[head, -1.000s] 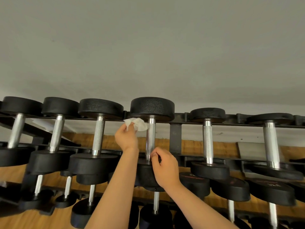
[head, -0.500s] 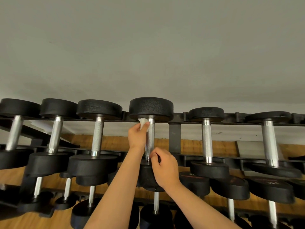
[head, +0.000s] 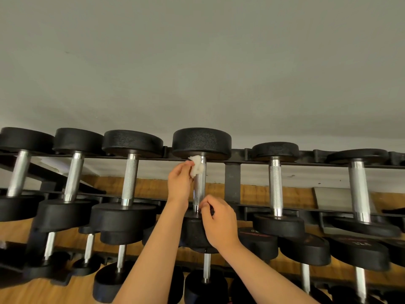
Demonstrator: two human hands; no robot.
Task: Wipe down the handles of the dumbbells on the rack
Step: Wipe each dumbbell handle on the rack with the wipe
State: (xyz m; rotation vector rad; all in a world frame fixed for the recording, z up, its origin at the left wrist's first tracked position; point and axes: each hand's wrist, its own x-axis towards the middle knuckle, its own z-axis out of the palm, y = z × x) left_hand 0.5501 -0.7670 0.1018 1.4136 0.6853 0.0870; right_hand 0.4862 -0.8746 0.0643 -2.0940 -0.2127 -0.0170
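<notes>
Several black dumbbells with chrome handles lie across a black rack (head: 232, 183). My left hand (head: 179, 183) pinches a crumpled white wipe (head: 197, 166) and presses it against the top of the chrome handle (head: 199, 189) of the middle dumbbell (head: 201, 141). My right hand (head: 219, 222) holds the near end of that same dumbbell, fingers curled at the base of the handle, covering part of the near weight head.
Neighbouring dumbbells stand close on both sides, one at the left (head: 130, 178) and one at the right (head: 275, 185). A lower tier of dumbbells (head: 304, 251) sits beneath my arms. Wooden floor (head: 263, 191) shows behind the rack, grey wall above.
My left hand moved right with the wipe, from beside the handle onto its upper end. My right hand stayed at the handle's near end.
</notes>
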